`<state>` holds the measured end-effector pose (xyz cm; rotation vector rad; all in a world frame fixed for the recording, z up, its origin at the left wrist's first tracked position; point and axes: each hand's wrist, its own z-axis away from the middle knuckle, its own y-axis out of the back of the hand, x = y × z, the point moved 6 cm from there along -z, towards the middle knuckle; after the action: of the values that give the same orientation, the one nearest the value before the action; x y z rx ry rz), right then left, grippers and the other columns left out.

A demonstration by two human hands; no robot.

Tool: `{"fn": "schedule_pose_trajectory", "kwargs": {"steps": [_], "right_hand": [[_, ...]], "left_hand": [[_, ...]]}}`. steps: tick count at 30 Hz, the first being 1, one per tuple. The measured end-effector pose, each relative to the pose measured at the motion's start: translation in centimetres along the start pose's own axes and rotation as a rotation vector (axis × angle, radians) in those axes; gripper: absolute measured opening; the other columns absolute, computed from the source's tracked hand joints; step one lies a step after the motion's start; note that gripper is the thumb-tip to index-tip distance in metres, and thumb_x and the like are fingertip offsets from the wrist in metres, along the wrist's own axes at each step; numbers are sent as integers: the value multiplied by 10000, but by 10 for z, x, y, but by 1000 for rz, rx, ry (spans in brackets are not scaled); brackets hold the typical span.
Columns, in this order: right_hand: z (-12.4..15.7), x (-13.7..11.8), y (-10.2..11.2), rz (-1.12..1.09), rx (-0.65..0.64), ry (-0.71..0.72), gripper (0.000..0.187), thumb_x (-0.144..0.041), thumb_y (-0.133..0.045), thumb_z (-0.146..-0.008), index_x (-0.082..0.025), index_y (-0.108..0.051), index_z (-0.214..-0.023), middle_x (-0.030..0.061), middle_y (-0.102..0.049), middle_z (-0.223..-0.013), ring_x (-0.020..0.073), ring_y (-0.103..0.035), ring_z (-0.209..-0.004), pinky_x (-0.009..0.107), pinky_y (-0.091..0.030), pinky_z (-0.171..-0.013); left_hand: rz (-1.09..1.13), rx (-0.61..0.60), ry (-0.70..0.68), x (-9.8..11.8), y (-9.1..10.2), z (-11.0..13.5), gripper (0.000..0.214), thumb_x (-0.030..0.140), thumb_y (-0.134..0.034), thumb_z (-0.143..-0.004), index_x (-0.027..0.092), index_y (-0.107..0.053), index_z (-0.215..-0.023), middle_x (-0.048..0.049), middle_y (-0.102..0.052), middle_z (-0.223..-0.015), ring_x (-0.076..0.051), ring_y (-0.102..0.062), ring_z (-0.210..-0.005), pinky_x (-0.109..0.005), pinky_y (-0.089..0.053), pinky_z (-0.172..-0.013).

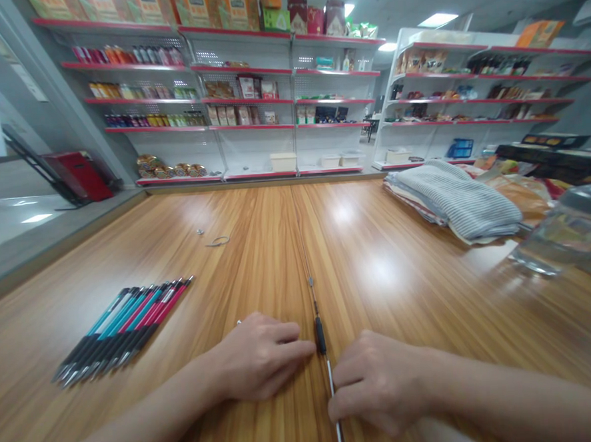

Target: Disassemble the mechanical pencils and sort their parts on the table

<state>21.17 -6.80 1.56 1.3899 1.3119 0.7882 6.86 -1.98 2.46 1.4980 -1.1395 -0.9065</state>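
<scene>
In the middle of the table, pen parts lie in a line: a small metal tip [310,282], a thin dark spring-like piece [316,307], a black grip [320,336] and a slim white rod [330,372]. My left hand [264,356] rests on the wood with curled fingers, its index fingertip right beside the black grip. Whatever it may hold is hidden, and a small pale bit [239,322] shows behind its knuckles. My right hand [375,379] is closed, fingertips pinching at the white rod. A row of pens [125,331] with blue or pink barrels lies to the left.
Farther back lie a small ring-shaped loop [218,241] and a tiny metal piece [200,231]. Folded striped cloths [454,198] and a clear container of liquid [561,231] stand at the right. Stocked shelves [250,127] line the far side.
</scene>
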Motion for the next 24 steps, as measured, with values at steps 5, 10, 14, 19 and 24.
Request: {"fn": "schedule_pose_trajectory", "kwargs": {"steps": [5, 10, 14, 19, 24], "right_hand": [[0, -2, -3, -7, -3, 8, 249, -153, -473, -776, -224, -621, -963, -24, -545, -661, 115, -476, -566, 257, -285, -484], [-1, -1, -2, -22, 8, 6, 270, -138, -466, -769, -232, -628, -963, -27, -545, -661, 113, -471, -563, 254, -290, -489], [-1, 0, -3, -29, 4, 6, 289, -138, -464, -770, -242, -625, -986, -25, -556, -680, 117, -473, -576, 252, -285, -498], [0, 1, 0, -47, -1, 4, 302, -119, -459, -762, -239, -634, -977, -17, -559, -682, 121, -485, -593, 247, -297, -517], [-1, 3, 0, -64, 9, -3, 311, -100, -461, -755, -234, -642, -969, -15, -565, -686, 115, -499, -598, 241, -316, -524]], "left_hand": [[-8, -36, 7, 2, 2, -3, 243, 250, -413, -914, 249, -575, -1095, -4, -554, -735, -139, -503, -566, -316, -276, -458], [-4, -80, 38, 0, -1, -2, 257, 266, -386, -929, 260, -559, -1120, -7, -565, -761, -151, -533, -605, -319, -302, -487], [6, -97, 40, -1, -3, -3, 269, 267, -373, -937, 264, -546, -1144, -6, -571, -771, -154, -540, -611, -317, -316, -496], [5, -76, 45, 0, -1, -4, 272, 260, -378, -936, 257, -546, -1151, -7, -577, -764, -150, -547, -606, -307, -324, -484], [30, 4, 32, 0, 4, -2, 251, 243, -424, -916, 241, -573, -1117, -7, -580, -731, -129, -552, -583, -282, -351, -476]]}}
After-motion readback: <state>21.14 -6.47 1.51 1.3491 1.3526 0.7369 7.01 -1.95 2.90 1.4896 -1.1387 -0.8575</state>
